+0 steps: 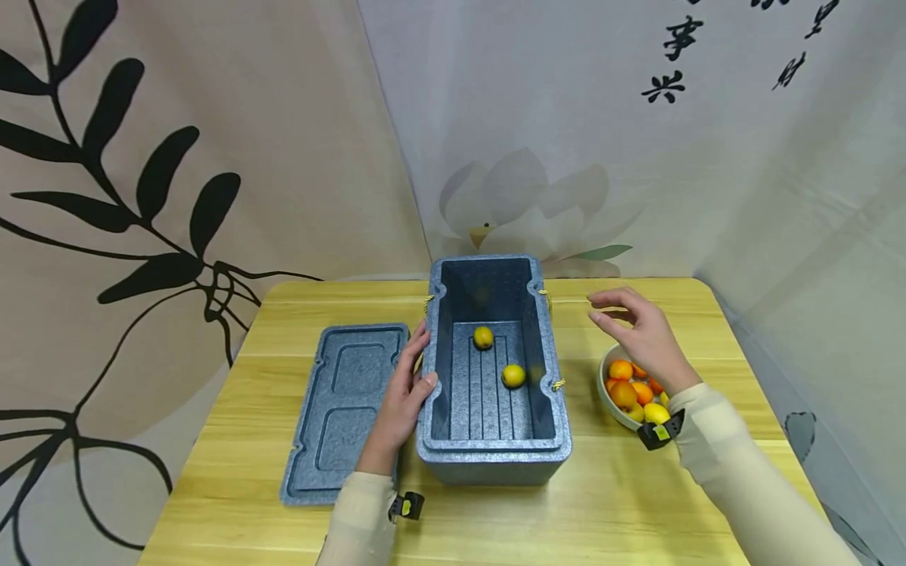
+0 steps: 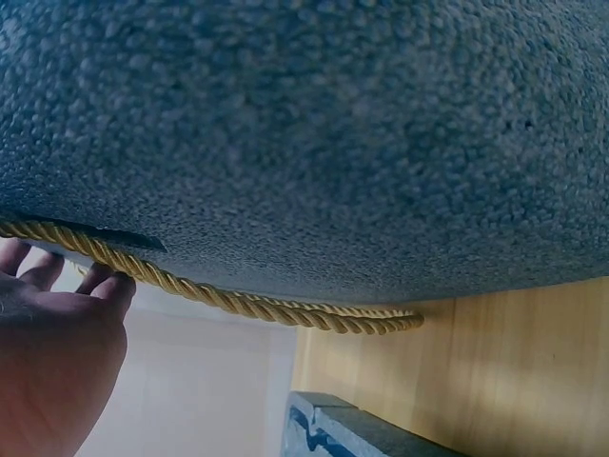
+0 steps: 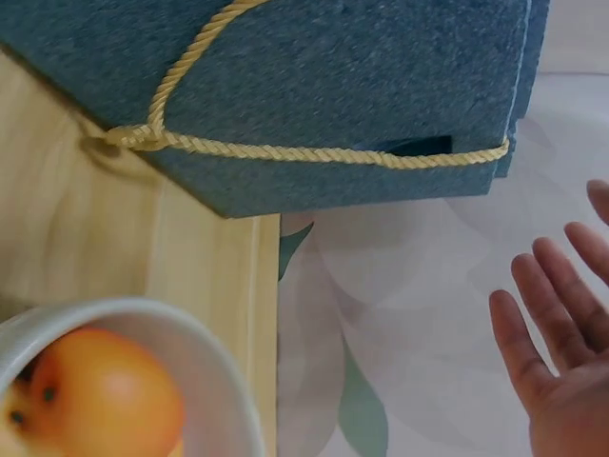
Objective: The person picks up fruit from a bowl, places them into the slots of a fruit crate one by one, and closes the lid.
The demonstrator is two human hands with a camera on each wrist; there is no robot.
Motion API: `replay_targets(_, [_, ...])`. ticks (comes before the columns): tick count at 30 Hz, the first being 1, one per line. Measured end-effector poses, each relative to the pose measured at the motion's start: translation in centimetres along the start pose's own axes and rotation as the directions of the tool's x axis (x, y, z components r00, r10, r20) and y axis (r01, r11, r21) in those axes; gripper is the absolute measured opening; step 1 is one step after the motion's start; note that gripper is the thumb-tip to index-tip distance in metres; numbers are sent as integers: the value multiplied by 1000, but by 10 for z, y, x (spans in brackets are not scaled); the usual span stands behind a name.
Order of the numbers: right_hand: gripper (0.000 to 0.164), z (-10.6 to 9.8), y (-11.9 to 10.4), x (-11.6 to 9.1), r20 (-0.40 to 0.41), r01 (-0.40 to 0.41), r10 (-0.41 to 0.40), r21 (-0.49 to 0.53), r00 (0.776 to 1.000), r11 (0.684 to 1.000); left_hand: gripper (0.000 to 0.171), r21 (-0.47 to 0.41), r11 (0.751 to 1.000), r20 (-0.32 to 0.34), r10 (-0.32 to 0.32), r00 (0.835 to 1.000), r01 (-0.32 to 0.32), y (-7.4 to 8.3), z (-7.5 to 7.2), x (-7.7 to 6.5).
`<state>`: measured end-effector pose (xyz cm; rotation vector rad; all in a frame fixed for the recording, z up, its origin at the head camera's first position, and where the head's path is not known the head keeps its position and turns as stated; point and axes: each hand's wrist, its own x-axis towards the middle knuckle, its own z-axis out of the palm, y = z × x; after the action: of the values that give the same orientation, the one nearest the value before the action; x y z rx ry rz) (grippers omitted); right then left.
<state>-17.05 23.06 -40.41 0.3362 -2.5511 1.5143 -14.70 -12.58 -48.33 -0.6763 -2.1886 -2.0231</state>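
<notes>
A deep blue-grey foam box (image 1: 494,454) stands in the middle of the table, with two yellow lemons, one farther back (image 1: 484,338) and one nearer (image 1: 513,376), on its ribbed floor. My left hand (image 1: 405,393) rests against the box's left side. In the left wrist view its fingertips meet the wall by a yellow rope (image 2: 238,303). My right hand (image 1: 640,330) hovers right of the box, near a white bowl (image 1: 604,393), holding nothing; in the right wrist view its fingers (image 3: 547,295) are spread. Oranges (image 1: 623,395) and yellow fruit (image 1: 655,413) fill the bowl, partly hidden by the right wrist.
Left of the box lies its foam lid (image 1: 347,409), recessed face up, under the left forearm. Rope also hangs along the box's right side (image 3: 285,152). The wooden table (image 1: 594,503) ends at a printed cloth backdrop (image 1: 566,118) behind the box.
</notes>
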Motion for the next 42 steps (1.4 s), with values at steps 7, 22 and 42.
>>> replay_targets(7, [32,-2,37,-4,-1,-18,18,-40,1000,999,56,-2,1000,2,2,1000,-2,-1,-1,0])
replay_targets(22, [36,-4,69,-25,24,-130,131,-28,991,991,57,-3,1000,3,16,1000,-16,-3,-1,1])
replay_targets(42, [23,2,64,-58,25,-33,33,-26,999,999,57,-3,1000,-7,27,1000,-27,-7,-1,0])
